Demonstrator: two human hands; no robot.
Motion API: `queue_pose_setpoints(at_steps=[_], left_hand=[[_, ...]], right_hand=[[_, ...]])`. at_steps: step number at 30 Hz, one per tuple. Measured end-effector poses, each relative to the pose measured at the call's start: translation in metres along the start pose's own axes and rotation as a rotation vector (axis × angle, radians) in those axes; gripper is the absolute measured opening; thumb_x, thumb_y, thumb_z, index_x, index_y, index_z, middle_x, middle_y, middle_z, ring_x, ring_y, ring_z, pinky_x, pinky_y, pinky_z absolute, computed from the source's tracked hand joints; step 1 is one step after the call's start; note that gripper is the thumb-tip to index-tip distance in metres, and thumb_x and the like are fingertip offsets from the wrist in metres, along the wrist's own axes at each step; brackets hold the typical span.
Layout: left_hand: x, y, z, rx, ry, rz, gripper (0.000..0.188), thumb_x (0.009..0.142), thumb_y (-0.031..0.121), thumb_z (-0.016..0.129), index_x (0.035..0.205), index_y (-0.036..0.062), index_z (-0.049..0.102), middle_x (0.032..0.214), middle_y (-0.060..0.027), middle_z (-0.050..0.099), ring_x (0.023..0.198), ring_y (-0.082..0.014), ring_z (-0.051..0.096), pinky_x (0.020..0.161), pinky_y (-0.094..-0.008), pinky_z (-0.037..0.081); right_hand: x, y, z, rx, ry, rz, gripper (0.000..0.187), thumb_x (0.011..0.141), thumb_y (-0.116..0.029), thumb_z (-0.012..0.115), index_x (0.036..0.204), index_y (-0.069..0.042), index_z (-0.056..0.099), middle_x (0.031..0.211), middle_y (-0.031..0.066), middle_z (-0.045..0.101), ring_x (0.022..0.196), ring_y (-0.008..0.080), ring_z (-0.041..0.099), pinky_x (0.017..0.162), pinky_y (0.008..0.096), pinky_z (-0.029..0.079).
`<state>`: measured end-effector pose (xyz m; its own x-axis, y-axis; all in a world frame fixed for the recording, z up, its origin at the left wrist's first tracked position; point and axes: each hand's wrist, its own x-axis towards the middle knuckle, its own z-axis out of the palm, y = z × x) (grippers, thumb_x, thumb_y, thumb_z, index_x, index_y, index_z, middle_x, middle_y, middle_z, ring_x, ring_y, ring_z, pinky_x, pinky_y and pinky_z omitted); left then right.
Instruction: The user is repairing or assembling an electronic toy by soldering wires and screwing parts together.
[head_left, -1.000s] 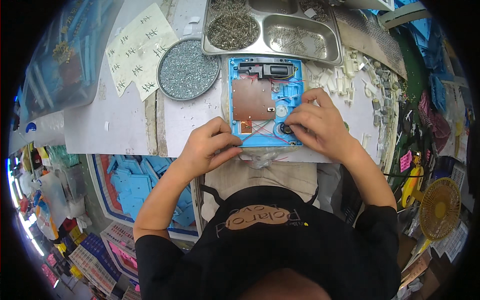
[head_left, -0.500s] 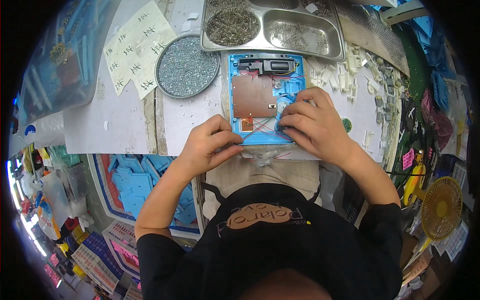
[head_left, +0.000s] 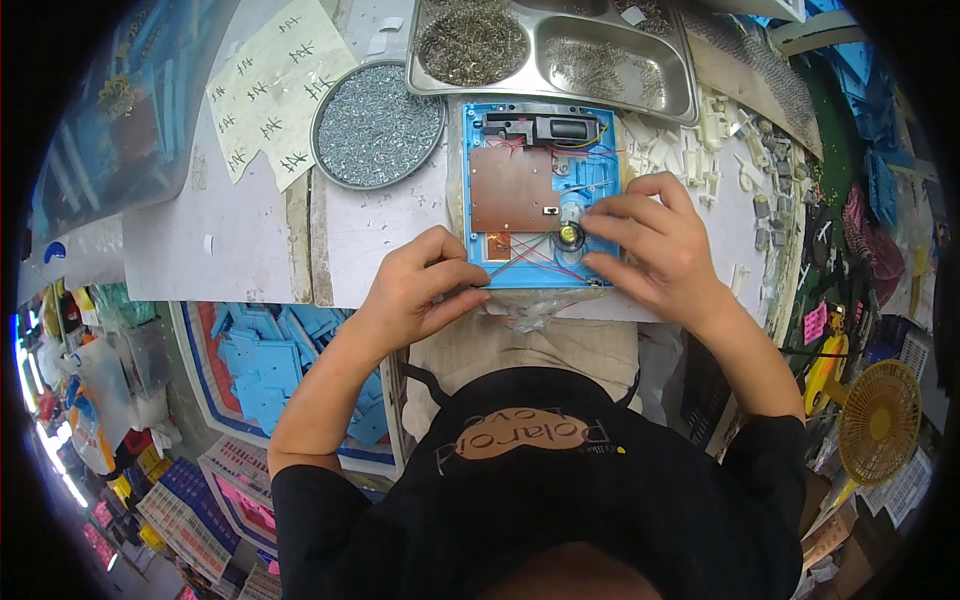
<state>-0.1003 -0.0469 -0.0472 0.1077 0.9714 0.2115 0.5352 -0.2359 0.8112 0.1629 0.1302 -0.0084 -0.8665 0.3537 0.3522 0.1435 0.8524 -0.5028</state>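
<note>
A shallow blue plastic case [head_left: 538, 275] lies in front of me, holding a brown circuit board [head_left: 505, 190], a black module [head_left: 545, 130] along its far side and thin red and dark wires. My left hand [head_left: 430, 283] has thumb and forefinger closed at the case's near left corner, beside a thin dark strand. At the case's right side, my right hand [head_left: 655, 245] has its fingers apart around a small round part [head_left: 570, 236], dark-rimmed with a yellow-green centre. Whether a fingertip touches that part, I cannot tell.
Left of the case stands a round tray [head_left: 378, 125] of small screws. Behind it is a steel compartment tray [head_left: 535, 60] with small metal pieces. White plastic parts [head_left: 700, 150] lie to the right. A bin of blue panels [head_left: 275, 360] sits below the table's left edge.
My right hand has drawn back slightly to the right and its fingers have spread, uncovering the round part. My left hand stays at the corner.
</note>
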Motion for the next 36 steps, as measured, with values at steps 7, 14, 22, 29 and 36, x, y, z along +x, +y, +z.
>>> queue_pose_setpoints(at_steps=[7,14,22,29,36], left_hand=[[-0.001,0.000,0.001,0.010,0.009,-0.005,0.029,0.072,0.010,0.088,0.099,0.0094,0.077,0.086,-0.0047,0.057,0.074,-0.0196,0.058,0.061,-0.0317,0.046],[0.000,0.002,0.001,0.007,0.003,-0.002,0.022,0.079,0.011,0.085,0.098,0.0091,0.074,0.088,-0.0052,0.057,0.070,-0.0196,0.059,0.059,-0.0320,0.048],[-0.003,-0.001,0.003,0.022,0.010,-0.013,0.030,0.072,0.011,0.089,0.099,0.0111,0.077,0.087,-0.0044,0.056,0.075,-0.0203,0.058,0.062,-0.0316,0.047],[0.000,0.002,0.001,0.013,0.003,-0.007,0.024,0.076,0.011,0.086,0.098,0.0098,0.075,0.088,-0.0048,0.056,0.071,-0.0195,0.059,0.060,-0.0315,0.048],[0.000,0.001,0.001,0.025,0.008,0.012,0.023,0.078,0.011,0.085,0.097,0.0102,0.074,0.088,-0.0048,0.057,0.071,-0.0206,0.059,0.060,-0.0328,0.048]], right_hand=[[0.011,-0.011,0.016,-0.105,0.028,0.004,0.027,0.071,-0.017,0.084,0.089,-0.009,0.065,0.096,0.0030,0.067,0.099,0.0286,0.059,0.088,0.0440,0.046],[0.008,-0.019,0.019,-0.156,0.027,-0.053,0.028,0.068,-0.015,0.084,0.083,-0.008,0.060,0.093,0.0037,0.066,0.095,0.0284,0.059,0.088,0.0456,0.046],[0.011,-0.033,0.014,-0.250,0.012,0.007,0.025,0.067,-0.012,0.081,0.080,-0.006,0.061,0.087,0.0046,0.062,0.094,0.0285,0.058,0.086,0.0454,0.046],[0.036,-0.026,0.001,-0.124,-0.251,0.001,0.028,0.061,-0.009,0.081,0.081,-0.004,0.062,0.085,0.0082,0.062,0.091,0.0309,0.057,0.082,0.0426,0.049],[0.041,-0.025,0.002,-0.121,-0.287,-0.008,0.029,0.061,-0.009,0.081,0.081,-0.003,0.061,0.086,0.0090,0.061,0.092,0.0312,0.057,0.081,0.0433,0.049]])
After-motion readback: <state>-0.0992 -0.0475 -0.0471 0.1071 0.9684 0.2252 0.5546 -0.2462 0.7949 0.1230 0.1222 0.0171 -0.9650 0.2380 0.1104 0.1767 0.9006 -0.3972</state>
